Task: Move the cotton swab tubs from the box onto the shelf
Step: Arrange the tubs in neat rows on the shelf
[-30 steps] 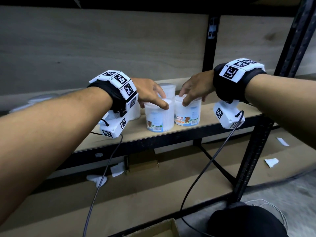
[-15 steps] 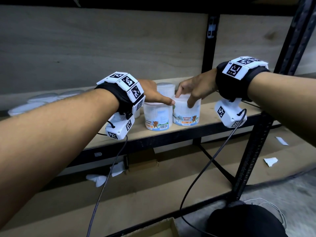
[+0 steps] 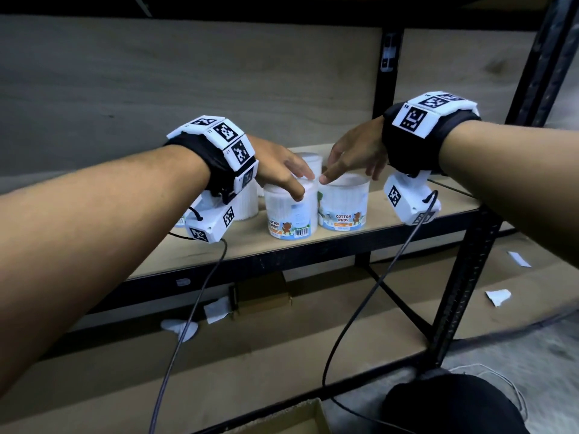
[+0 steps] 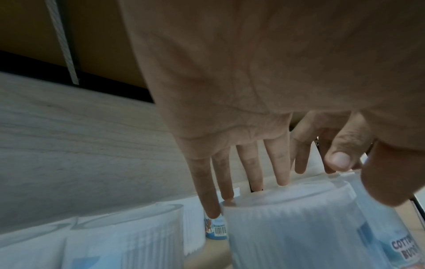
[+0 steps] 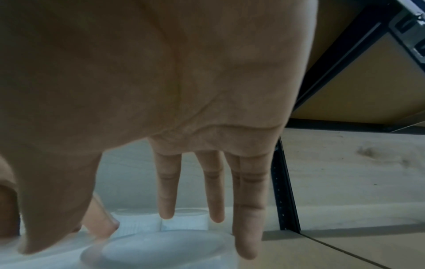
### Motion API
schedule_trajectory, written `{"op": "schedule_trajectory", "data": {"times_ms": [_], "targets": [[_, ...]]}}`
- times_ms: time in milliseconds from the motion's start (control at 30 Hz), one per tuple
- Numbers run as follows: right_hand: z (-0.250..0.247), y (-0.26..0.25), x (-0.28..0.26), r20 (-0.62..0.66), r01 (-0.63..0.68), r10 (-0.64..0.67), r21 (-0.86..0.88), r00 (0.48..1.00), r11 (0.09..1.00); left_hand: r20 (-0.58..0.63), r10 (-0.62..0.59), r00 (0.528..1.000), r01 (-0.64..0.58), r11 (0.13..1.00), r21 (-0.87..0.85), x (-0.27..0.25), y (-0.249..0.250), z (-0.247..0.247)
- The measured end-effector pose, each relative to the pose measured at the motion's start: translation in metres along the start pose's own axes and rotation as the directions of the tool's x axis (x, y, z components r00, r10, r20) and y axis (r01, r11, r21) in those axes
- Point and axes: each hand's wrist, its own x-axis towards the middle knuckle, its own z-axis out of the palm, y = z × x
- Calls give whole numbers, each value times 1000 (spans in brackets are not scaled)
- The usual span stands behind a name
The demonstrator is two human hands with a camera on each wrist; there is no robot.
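Tubs point(image 3: 289, 211) stand upright on the shelf point(image 3: 313, 245), both hands point(image 3: 279, 166) loose-fingered, touching their lids.

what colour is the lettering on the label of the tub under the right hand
Orange "COTTON BUDS" lettering on the clear round plastic tub under the right hand; the head view shows it best.

Bare forearms; each wrist wears a black band point(image 3: 200, 158) with white coded tiles, a white camera box point(image 3: 210, 225) and a dark cable point(image 3: 185, 333)
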Motion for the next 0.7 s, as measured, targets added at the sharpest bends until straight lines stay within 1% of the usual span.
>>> {"op": "schedule_trajectory", "data": {"times_ms": [167,300,467,600,700], "targets": [[5,-4,4,-26,-2,1,-64,1000,998,-23,-2,1000,2,1000,-8,4,-1,2],[6,-3,2,-34,15,-17,-74,999,997,-23,-9,1000,6,994,-111,9,-3,4],[4,2,2,-9,49,-49,-48,999,998,-48,-90,995,81,982,-168,11,1,6],[5,8,5,-13,67,-67,-15,998,998,-93,-150,984,138,983,-124,14,6,8],[5,11,7,0,64,-64,0,998,998,-124,-191,974,187,981,-48,17,9,9]]}}
